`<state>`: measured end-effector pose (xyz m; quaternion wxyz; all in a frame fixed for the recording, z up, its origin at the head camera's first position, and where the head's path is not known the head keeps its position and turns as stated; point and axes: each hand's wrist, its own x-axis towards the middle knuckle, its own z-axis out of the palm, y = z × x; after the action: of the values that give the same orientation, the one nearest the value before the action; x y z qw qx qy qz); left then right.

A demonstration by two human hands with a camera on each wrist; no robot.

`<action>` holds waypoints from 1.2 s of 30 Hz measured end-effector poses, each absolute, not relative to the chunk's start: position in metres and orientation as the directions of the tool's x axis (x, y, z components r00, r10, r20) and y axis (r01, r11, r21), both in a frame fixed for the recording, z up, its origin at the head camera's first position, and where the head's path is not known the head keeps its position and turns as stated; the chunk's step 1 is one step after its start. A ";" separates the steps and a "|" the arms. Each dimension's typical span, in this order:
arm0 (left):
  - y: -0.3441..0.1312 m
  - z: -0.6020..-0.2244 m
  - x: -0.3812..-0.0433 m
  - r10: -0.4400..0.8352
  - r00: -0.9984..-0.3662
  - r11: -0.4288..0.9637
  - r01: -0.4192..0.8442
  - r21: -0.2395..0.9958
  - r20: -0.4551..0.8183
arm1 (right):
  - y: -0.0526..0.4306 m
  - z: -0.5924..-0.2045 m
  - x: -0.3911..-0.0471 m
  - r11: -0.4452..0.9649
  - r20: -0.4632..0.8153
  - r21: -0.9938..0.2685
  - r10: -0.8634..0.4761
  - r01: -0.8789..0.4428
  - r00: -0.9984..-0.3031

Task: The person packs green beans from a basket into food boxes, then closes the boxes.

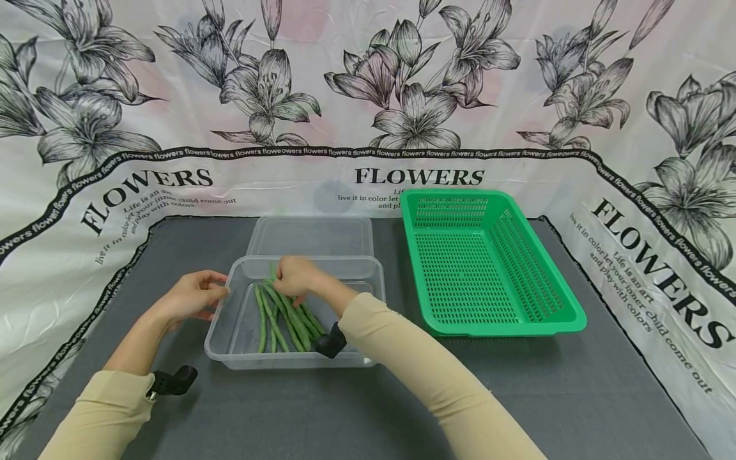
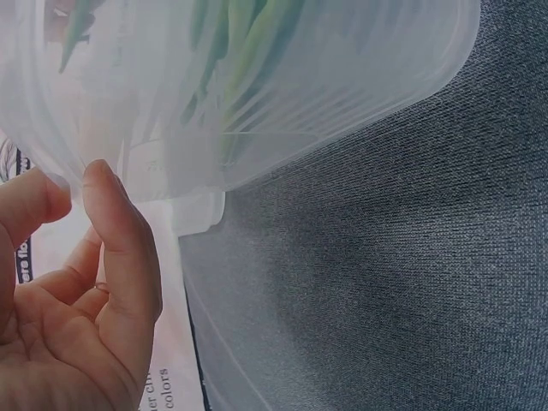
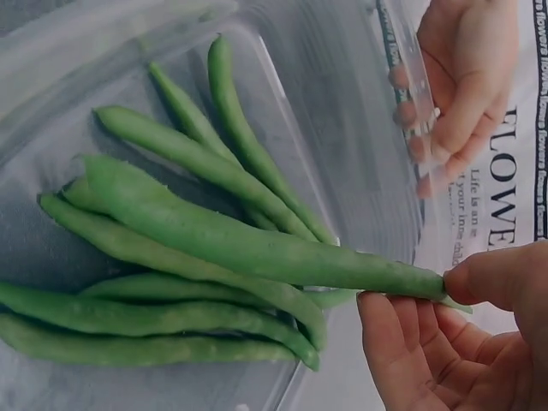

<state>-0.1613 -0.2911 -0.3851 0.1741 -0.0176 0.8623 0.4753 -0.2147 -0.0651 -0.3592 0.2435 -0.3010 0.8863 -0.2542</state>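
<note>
A clear plastic container point(image 1: 241, 361) holds several green beans point(image 1: 278, 319) lying lengthwise in a loose bunch. My right hand point(image 1: 299, 278) is inside it, over the far ends of the beans. In the right wrist view, the right thumb and fingers pinch the tip of one thick green bean point(image 3: 231, 231), which lies across the others. My left hand point(image 1: 192, 297) is at the container's left side. Its thumb and index finger pinch the container's rim in the left wrist view, where the left hand point(image 2: 94, 291) shows from the palm side.
Behind the container lies a clear plastic lid point(image 1: 310, 233) on the grey cloth point(image 1: 402, 409). A green perforated basket point(image 1: 428, 322) stands to the right. A flower-printed curtain point(image 1: 322, 128) rises along the back and sides.
</note>
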 end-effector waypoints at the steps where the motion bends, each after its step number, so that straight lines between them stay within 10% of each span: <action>1: -0.291 -0.385 -0.161 0.134 -0.939 0.547 -0.197 0.813 -0.317 | -0.066 -0.360 -0.214 0.691 -0.283 -0.597 -0.657 -0.407 -0.699; 17: -0.291 -0.384 -0.163 0.129 -0.940 0.546 -0.200 0.814 -0.317 | -0.074 -0.357 -0.210 0.757 -0.304 -0.557 -0.568 -0.341 -0.765; 36: -0.294 -0.384 -0.166 0.173 -0.933 0.561 -0.169 0.810 -0.315 | -0.033 -0.350 -0.249 0.732 -0.005 -0.456 -0.570 -0.506 -0.822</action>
<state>-0.1663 -0.2945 -0.3839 0.1825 0.0010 0.8644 0.4685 -0.2488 -0.0335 -0.3501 0.0724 -0.2898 0.9278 -0.2233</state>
